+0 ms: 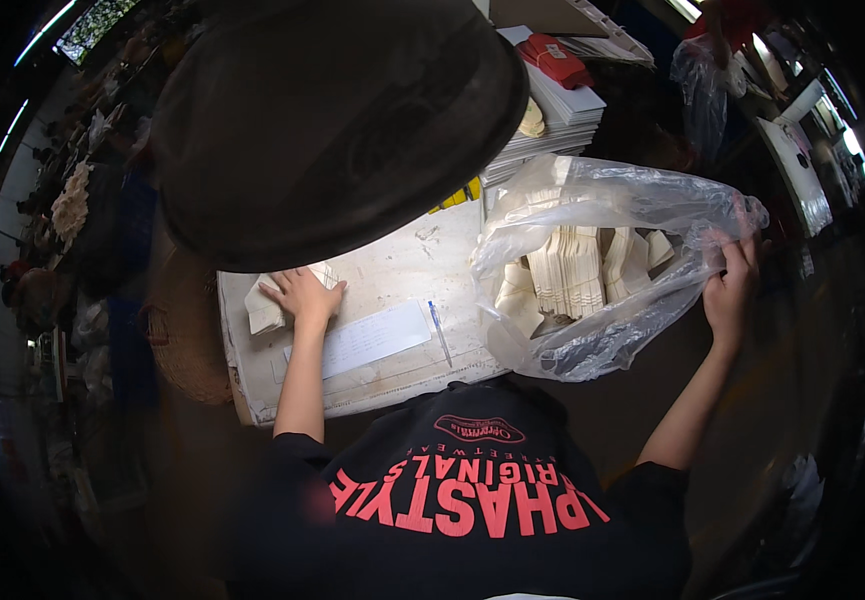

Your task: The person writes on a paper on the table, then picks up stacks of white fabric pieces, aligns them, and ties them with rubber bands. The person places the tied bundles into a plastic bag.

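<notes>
On the left part of the table, my left hand (307, 297) lies with spread fingers on a small pile of cream, flat cut pieces (265, 308); their exact material is hard to tell. My right hand (732, 290) grips the right side of a clear plastic bag (622, 350) and holds its mouth wide. Inside the bag, several bundles of similar cream pieces (567, 270) stand packed on edge. A handwritten paper sheet (377, 337) lies close to my left wrist, and a blue pen (439, 333) rests just right of it.
The white worktable (432, 255) has a worn top. A dark hat brim (342, 130) blocks much of the far side. Behind the bag rises a stack of white sheets (557, 125) with a red bundle (555, 60) on it. A woven basket (187, 330) stands left of the table.
</notes>
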Tool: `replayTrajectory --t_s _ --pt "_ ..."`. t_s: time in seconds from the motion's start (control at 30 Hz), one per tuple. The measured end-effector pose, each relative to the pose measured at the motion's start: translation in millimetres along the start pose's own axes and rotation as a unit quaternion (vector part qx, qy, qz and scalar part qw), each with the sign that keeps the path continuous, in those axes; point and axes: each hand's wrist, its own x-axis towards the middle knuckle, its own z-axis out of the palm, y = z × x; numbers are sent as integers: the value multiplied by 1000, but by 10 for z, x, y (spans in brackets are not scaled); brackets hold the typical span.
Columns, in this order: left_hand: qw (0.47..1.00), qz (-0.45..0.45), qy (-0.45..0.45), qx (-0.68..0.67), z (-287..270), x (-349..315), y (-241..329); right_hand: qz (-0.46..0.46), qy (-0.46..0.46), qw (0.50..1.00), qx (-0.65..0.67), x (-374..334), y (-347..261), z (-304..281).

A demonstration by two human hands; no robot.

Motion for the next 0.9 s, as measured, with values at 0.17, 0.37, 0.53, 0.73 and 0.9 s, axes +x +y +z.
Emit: replayTrajectory --t_s 0.17,0.37,0.53,0.73,0.9 --pt "998 49 -23 -25 27 -1 128 14 -28 999 -24 19 -299 -193" --pt "992 39 -68 -99 -149 94 4 2 -33 999 27 -3 -548 -508" --pt "940 58 -83 -325 -169 36 -119 -44 12 993 112 41 -748 -650" --pt "697 152 -117 -691 -425 -227 -167 -91 20 945 315 19 -1099 -512" --pt "645 194 -97 -733 -770 -448 9 -76 -44 819 567 -91 -1818 -108"
